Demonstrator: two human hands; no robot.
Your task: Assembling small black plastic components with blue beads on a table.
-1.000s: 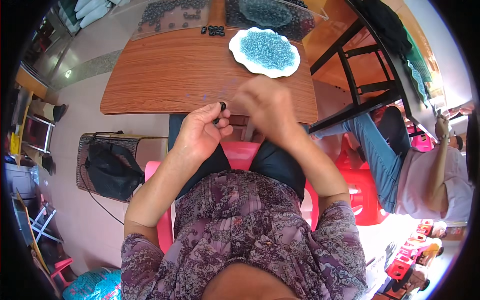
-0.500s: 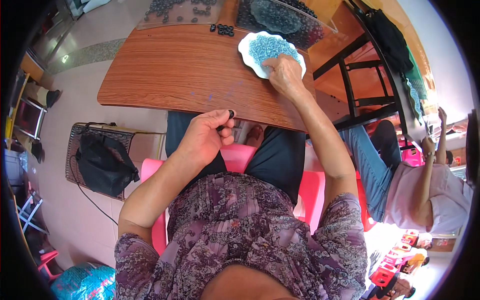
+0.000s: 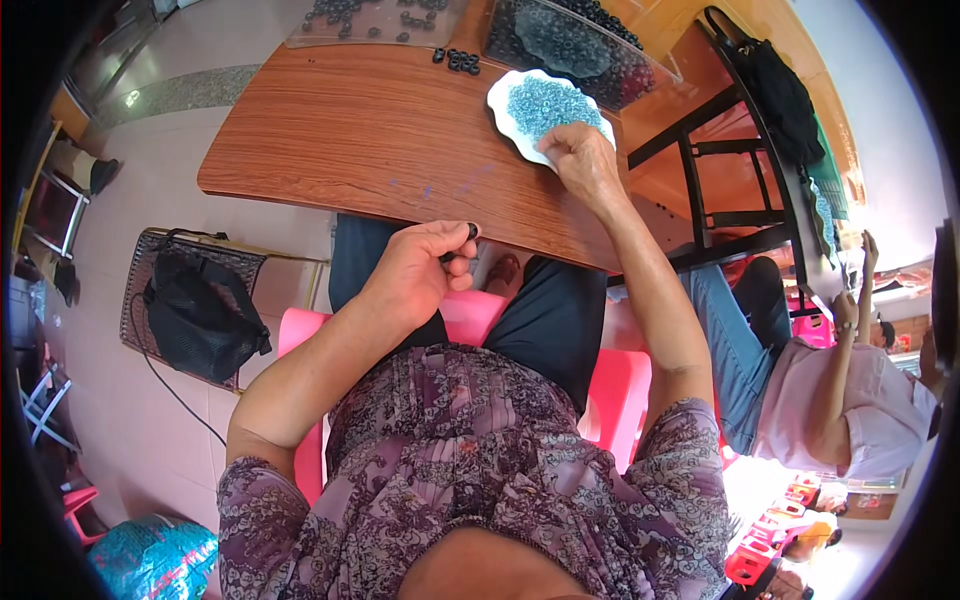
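Observation:
My left hand (image 3: 422, 272) is closed at the table's front edge, above my lap. Between its thumb and forefinger sits a small black round part (image 3: 471, 231), and something else dark shows under the curled fingers. My right hand (image 3: 585, 168) hovers at the near rim of a white wavy-edged plate (image 3: 508, 116). Its thumb and fingers are pinched together; whatever they hold is too small to make out. Many tiny clear bluish pieces (image 3: 547, 103) are heaped on the plate.
A brown wood-grain table (image 3: 330, 130) carries a small group of black parts (image 3: 458, 61). Behind it are a clear tray (image 3: 375, 28) of black parts and a clear bin (image 3: 570, 45). A black bag (image 3: 205, 315) lies on a rack at left. Another person (image 3: 815, 405) sits at right.
My right hand has drawn back from the bluish pieces toward the plate's near rim, its fingers pinched. My left hand keeps its hold on the black part. The whole view has shifted slightly.

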